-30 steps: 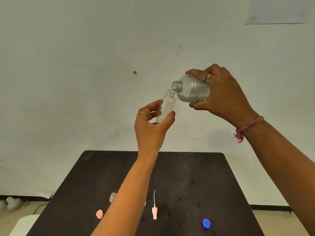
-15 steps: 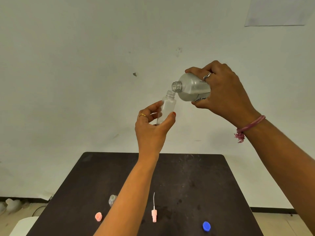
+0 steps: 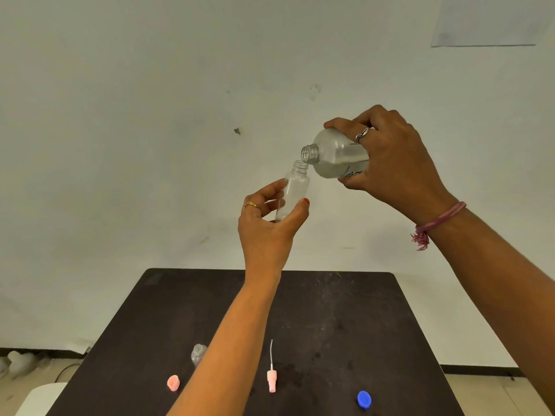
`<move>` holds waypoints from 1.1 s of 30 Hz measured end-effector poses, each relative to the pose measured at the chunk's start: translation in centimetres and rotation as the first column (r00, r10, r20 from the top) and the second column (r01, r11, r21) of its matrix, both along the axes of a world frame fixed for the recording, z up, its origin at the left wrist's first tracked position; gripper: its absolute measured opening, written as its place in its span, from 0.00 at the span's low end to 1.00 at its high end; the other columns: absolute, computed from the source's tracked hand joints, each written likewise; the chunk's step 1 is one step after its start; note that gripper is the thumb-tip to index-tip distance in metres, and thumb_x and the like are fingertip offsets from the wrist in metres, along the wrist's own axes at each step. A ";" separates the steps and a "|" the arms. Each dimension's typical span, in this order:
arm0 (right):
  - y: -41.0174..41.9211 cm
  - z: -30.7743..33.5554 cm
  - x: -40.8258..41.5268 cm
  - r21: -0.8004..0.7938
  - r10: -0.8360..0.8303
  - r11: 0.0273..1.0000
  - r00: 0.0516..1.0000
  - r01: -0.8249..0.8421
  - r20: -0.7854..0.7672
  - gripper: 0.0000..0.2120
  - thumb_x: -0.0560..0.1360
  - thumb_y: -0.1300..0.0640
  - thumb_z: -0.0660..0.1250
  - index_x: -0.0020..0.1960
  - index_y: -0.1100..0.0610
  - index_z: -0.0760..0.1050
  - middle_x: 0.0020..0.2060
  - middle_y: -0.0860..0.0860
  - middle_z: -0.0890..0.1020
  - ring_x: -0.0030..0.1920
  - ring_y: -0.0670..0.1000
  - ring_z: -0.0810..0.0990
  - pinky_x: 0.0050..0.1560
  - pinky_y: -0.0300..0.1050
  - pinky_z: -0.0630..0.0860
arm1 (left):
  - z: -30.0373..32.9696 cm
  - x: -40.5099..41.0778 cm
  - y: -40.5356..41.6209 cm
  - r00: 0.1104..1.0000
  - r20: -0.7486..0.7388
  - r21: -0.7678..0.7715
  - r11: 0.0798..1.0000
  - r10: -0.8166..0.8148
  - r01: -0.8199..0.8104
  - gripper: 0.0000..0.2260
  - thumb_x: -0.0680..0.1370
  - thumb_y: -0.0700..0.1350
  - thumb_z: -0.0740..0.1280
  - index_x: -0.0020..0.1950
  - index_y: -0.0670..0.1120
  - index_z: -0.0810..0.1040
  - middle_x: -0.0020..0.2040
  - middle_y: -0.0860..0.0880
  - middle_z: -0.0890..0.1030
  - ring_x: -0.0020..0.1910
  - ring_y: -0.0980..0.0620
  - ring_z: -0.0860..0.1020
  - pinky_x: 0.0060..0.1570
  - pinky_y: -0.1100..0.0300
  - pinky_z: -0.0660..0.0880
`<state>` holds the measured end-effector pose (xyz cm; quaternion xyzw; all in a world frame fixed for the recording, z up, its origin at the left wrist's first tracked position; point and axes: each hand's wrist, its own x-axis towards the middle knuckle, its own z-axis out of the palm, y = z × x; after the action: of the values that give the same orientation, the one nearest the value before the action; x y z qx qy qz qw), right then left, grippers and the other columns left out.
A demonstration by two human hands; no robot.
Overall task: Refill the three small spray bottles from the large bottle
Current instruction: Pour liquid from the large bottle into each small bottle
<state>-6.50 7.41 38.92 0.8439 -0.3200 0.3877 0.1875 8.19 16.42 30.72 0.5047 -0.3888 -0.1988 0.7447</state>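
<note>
On your desk (image 3: pixel 375 325): blue cap (image 3: pixel 364 399), pink spray head (image 3: pixel 271 379), pink cap (image 3: pixel 173 382), another small bottle (image 3: pixel 198 354) partly behind your arm. Above it, your left hand (image 3: pixel 270 232) fingers pinch the small spray bottle (image 3: pixel 294 190) upright; right hand (image 3: pixel 393 163) fingers wrap the large bottle (image 3: pixel 336 157), tilted, mouth just above the small one's neck.

You face a plain pale wall (image 3: pixel 150 145), scuffed and marked in places. A paper sheet (image 3: pixel 486 22) is fixed at upper right. A dark baseboard (image 3: pixel 480 370) meets a beige tiled floor (image 3: pixel 525 394). The dark worktop (image 3: pixel 345 310) stands against the wall.
</note>
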 end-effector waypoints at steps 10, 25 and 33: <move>-0.4 0.1 0.1 -0.035 -0.008 0.999 1.000 0.008 -0.020 0.35 0.60 0.59 0.78 0.65 0.51 0.73 0.50 0.57 0.76 0.49 0.59 0.74 0.47 0.52 0.71 | -0.2 0.0 -0.2 1.000 -0.008 0.003 1.000 0.003 -0.003 0.21 0.69 0.44 0.76 0.61 0.49 0.77 0.58 0.50 0.79 0.54 0.56 0.78 0.37 0.77 0.73; -0.8 -0.1 0.4 -0.054 -0.001 0.999 1.000 -0.001 -0.023 0.34 0.59 0.60 0.79 0.65 0.52 0.74 0.49 0.57 0.76 0.48 0.60 0.75 0.46 0.53 0.72 | -0.4 0.2 -0.5 0.999 -0.036 -0.003 1.000 -0.001 0.001 0.21 0.69 0.43 0.76 0.61 0.48 0.77 0.57 0.50 0.79 0.54 0.56 0.78 0.36 0.77 0.72; -0.8 -0.1 0.7 -0.061 -0.011 0.998 0.999 0.009 -0.031 0.34 0.60 0.60 0.78 0.65 0.51 0.74 0.50 0.57 0.76 0.48 0.60 0.74 0.45 0.52 0.72 | -0.4 0.3 -0.4 0.999 -0.045 -0.002 1.000 -0.007 0.007 0.20 0.69 0.43 0.76 0.60 0.49 0.77 0.57 0.51 0.79 0.53 0.57 0.78 0.37 0.77 0.72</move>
<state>-5.82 6.59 38.81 0.8421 -0.3092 0.3830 0.2203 8.46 15.99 30.33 0.4979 -0.3739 -0.2124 0.7531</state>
